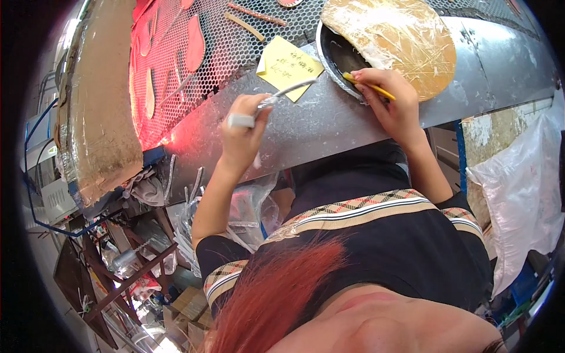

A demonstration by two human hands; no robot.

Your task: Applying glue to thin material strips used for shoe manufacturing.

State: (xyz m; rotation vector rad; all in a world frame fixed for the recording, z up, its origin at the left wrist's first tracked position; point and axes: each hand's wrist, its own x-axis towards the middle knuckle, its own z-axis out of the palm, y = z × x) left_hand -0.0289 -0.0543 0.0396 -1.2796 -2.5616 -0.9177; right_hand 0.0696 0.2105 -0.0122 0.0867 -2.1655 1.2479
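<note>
My left hand (242,126) is closed on a pale grey-white strip (297,86), whose thin end curves out to the right and whose other end loops beside my fingers. My right hand (393,103) pinches a slim yellow stick-like tool (385,93) at the near edge of a round pan (325,59). One end of the tool lies over the pan's rim; whether it has bristles I cannot tell. Dark inside, the pan is partly covered by a round tan board (426,62) crusted with whitish, stringy residue. Between my hands and farther back lies a yellow paper note (288,66) with handwriting.
Beyond the metal work surface (329,130) runs a mesh belt (215,44), glowing red at its left, carrying flat sole-shaped pieces (196,44) and narrow strips (244,26). More pale strips (194,182) hang below left. A white plastic sack (521,188) stands at right.
</note>
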